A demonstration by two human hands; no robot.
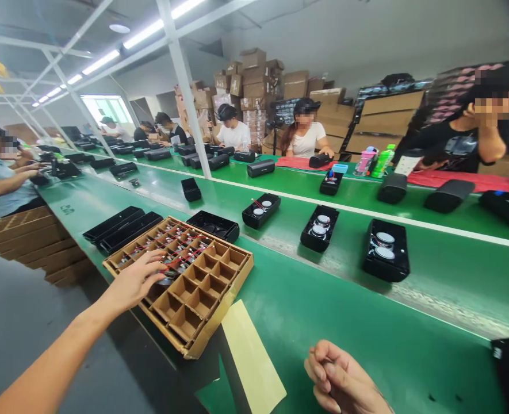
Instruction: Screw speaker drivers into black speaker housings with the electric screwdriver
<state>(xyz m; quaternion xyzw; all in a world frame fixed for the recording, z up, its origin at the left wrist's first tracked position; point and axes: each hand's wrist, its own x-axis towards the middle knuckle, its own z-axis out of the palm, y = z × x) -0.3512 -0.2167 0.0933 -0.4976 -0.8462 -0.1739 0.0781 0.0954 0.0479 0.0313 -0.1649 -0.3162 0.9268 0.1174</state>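
A cardboard tray (241,275) divided into square compartments lies on the green bench. Speaker drivers with red wires (180,247) fill its far and left compartments; several near and right ones hold nothing. My left hand (144,275) reaches over the tray's left side, fingers spread and bent down at a round driver (167,280); whether they grip it is unclear. At the lower right, my right hand (338,376) hovers over the bench with its fingers curled together, and what they hold, if anything, is hidden.
Black housings (122,227) lie behind the tray, with an open one (214,226) beside them. Housings with paired drivers (384,247) stand along the belt. A pale yellow strip (254,359) lies near the tray. Several people sit across the line; one person (4,178) works at left.
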